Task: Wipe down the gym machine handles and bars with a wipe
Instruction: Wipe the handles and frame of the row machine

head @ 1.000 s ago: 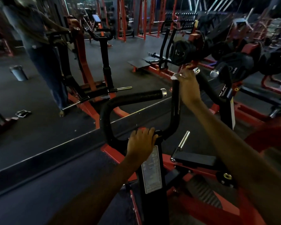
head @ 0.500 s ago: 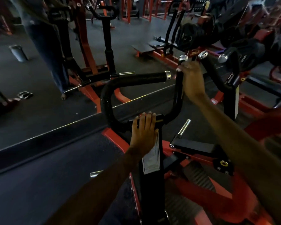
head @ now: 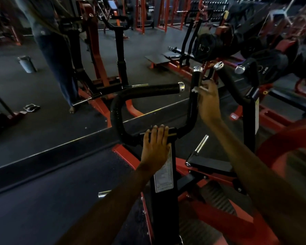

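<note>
A black U-shaped handlebar (head: 117, 112) tops the machine's black post (head: 164, 206). Its left arm bends into a horizontal grip with a chrome cap (head: 181, 86); its right arm is an upright grip (head: 194, 96) with a chrome cap on top. My left hand (head: 155, 147) lies on the crossbar at the post's top, fingers straight over it. My right hand (head: 208, 101) is wrapped round the upright grip a little below the cap, with a small white wipe (head: 195, 89) showing between fingers and grip.
A wall mirror (head: 42, 112) ahead reflects a standing person and the gym. Another black handle (head: 228, 80) and a rack of weight plates (head: 272, 66) stand right. The red frame (head: 219, 218) with a chrome peg (head: 200, 144) lies below.
My right hand has slid down the upright grip from its chrome cap, so the cap now shows. The view has tilted down slightly. My left hand stays on the crossbar.
</note>
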A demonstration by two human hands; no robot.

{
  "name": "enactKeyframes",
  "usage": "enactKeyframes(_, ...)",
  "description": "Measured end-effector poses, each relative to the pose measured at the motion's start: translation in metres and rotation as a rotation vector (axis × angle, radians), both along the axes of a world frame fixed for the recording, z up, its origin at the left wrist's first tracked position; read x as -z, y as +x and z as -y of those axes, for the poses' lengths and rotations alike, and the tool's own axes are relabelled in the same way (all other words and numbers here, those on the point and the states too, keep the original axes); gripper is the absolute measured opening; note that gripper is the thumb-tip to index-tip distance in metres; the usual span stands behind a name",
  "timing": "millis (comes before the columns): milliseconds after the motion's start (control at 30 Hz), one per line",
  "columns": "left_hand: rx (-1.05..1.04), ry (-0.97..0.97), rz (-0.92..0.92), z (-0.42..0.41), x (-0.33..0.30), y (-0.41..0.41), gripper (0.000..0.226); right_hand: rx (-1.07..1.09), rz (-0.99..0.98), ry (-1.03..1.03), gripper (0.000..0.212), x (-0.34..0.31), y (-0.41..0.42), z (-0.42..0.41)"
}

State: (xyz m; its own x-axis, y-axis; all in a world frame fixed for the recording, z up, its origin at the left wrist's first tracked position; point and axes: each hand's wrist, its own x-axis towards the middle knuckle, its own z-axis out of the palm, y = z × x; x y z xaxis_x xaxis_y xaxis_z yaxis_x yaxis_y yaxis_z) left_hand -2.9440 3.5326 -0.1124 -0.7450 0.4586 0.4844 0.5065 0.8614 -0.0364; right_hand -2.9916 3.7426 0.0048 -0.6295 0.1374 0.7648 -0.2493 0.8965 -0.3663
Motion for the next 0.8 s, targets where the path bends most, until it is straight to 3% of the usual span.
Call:
enactKeyframes(100, 0.004, 0.006, 0.039, 0.0, -0.003, 0.001, 0.058, 0.027, 0.068, -0.083, 0.01, -0.005, -0.001, 0.003)
enactKeyframes(233, 0.016, 0.017, 0.03, 0.001, -0.002, 0.001, 0.058, 0.135, 0.058, -0.066, 0.019, 0.063, 0.04, 0.012)
enactKeyframes(300, 0.023, 0.014, 0.033, 0.001, -0.001, 0.0, 0.058, 0.106, 0.043, -0.179, 0.027, 0.087, 0.05, 0.009)
enactKeyframes(467, -0.009, -0.023, 0.033, 0.0, 0.0, -0.001, 0.059, 0.218, 0.042, -0.615, 0.019, -0.003, -0.014, -0.011)
enactKeyframes(533, -0.016, -0.019, 0.039, -0.001, 0.002, -0.001, 0.058, 0.187, 0.152, -0.76, 0.014, -0.041, -0.05, -0.016)
enactKeyframes(600, -0.016, -0.019, 0.032, -0.001, 0.003, -0.002, 0.057, 0.146, 0.313, -0.738, 0.019, -0.055, -0.064, -0.015)
enactKeyframes(800, -0.007, -0.008, -0.002, -0.001, 0.004, -0.003, 0.057, -0.059, 0.619, -0.889, 0.02, 0.028, -0.023, -0.018)
